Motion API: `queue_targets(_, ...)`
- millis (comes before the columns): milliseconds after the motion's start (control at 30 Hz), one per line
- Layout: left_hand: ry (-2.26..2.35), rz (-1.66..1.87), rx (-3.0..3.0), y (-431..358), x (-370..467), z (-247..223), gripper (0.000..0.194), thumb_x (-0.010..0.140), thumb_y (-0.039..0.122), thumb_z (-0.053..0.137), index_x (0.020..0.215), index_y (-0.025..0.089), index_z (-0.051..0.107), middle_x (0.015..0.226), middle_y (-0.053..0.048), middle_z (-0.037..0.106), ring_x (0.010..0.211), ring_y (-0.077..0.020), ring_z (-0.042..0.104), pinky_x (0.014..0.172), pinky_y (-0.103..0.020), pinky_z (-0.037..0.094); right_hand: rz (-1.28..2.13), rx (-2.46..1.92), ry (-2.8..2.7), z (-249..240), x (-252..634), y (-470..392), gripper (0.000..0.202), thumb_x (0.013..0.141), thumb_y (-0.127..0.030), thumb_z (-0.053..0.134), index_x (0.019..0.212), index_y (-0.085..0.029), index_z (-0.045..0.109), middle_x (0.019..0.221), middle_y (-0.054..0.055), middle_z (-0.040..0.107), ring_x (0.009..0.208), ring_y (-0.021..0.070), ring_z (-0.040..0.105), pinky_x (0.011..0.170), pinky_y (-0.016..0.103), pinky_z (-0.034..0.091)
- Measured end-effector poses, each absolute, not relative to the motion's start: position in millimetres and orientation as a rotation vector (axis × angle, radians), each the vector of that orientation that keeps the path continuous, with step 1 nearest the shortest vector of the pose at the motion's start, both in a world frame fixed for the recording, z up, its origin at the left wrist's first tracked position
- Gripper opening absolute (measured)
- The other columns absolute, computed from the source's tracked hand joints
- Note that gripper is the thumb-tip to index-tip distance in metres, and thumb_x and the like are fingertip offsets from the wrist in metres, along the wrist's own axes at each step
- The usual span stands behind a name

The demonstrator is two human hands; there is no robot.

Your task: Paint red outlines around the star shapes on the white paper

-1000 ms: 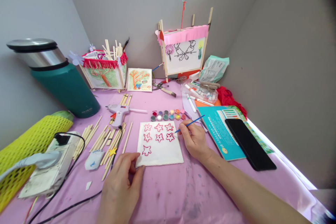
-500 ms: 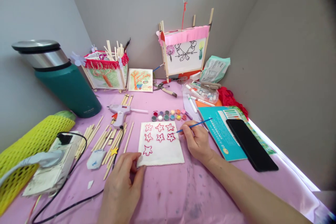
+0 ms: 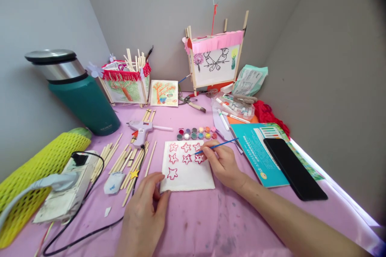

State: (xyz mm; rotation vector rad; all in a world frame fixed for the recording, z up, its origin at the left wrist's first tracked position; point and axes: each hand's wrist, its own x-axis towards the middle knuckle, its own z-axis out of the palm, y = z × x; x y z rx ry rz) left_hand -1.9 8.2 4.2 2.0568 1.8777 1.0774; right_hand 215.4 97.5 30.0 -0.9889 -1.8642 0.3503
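Observation:
A white square panel [image 3: 188,180] lies flat on the table, with several red star outlines in rows and one star alone at lower left. My left hand [image 3: 146,209] grips the panel's lower left corner, index fingertip at the left edge and thumb at the bottom edge. A thin blue paintbrush [image 3: 218,145] is pinched in my right hand [image 3: 224,164], its tip by the middle row of stars. Whether the tip touches the surface is too small to tell. My right fingers partly cover the right-hand stars. Small paint pots [image 3: 194,136] stand in two rows just behind the panel.
Left of the panel are a glue gun [image 3: 141,131], wooden sticks [image 3: 117,160], a power strip [image 3: 66,196] and a teal bottle [image 3: 84,100]. To the right, a black phone [image 3: 292,168] rests on a blue booklet [image 3: 253,148]. Behind hangs a decorated lantern [image 3: 215,64].
My right hand has shifted left over the panel, taking the paintbrush tip from the right-hand star toward the middle one. My left hand keeps its hold on the corner. The view has turned slightly.

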Motion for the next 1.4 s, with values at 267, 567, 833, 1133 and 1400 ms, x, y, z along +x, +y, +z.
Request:
queue_targets(267,1.874,1.083,2.112,7.6,-1.9,3.4,0.023,0.085,0.031,0.047,0.106,0.023,0.053,0.095,-0.004,0.063,0.063,-0.0131,0.058,0.053,-0.026,0.047,0.297,-0.988,-1.782,24.0,199.4,104.7,0.024,0.094,-0.023,0.043,0.072,-0.02,0.053,0.067,0.001,0.062,0.058,0.0127,0.058,0.058,0.025,0.044)
queue_targets(567,1.878,1.1,2.162,8.9,-2.1,1.9,0.022,0.085,0.029,0.048,0.106,0.023,0.053,0.098,-0.004,0.063,0.066,-0.0135,0.06,0.055,-0.026,0.049,0.177,-1.116,-1.832,34.9,201.2,138.0,0.021,0.095,-0.026,0.044,0.082,-0.019,0.059,0.078,0.003,0.067,0.068,0.0151,0.062,0.063,0.026,0.044)
queue_targets(833,1.861,1.147,2.175,9.9,-2.7,0.4,0.022,0.086,0.027,0.048,0.106,0.023,0.053,0.096,-0.004,0.064,0.074,-0.0153,0.062,0.066,-0.029,0.052,0.128,-1.128,-1.918,30.3,186.5,159.5,0.019,0.094,-0.025,0.044,0.086,-0.02,0.061,0.082,0.002,0.069,0.073,0.0163,0.064,0.068,0.027,0.044)
queue_targets(1133,1.868,1.116,2.179,8.7,-3.1,-1.9,0.023,0.085,0.025,0.048,0.107,0.023,0.052,0.1,-0.005,0.063,0.081,-0.017,0.063,0.067,-0.03,0.052,0.151,-1.166,-1.91,26.9,184.2,161.1,0.02,0.094,-0.025,0.044,0.086,-0.019,0.061,0.08,0.003,0.069,0.072,0.017,0.065,0.068,0.027,0.044)
queue_targets(1400,1.857,1.109,2.167,9.4,-2.4,-0.6,0.022,0.085,0.025,0.047,0.107,0.023,0.052,0.1,-0.005,0.063,0.079,-0.0168,0.062,0.065,-0.029,0.052,0.28,-1.121,-1.808,41.3,188.0,149.1,0.02,0.094,-0.027,0.046,0.082,-0.019,0.059,0.078,0.003,0.068,0.071,0.0158,0.064,0.065,0.026,0.044)
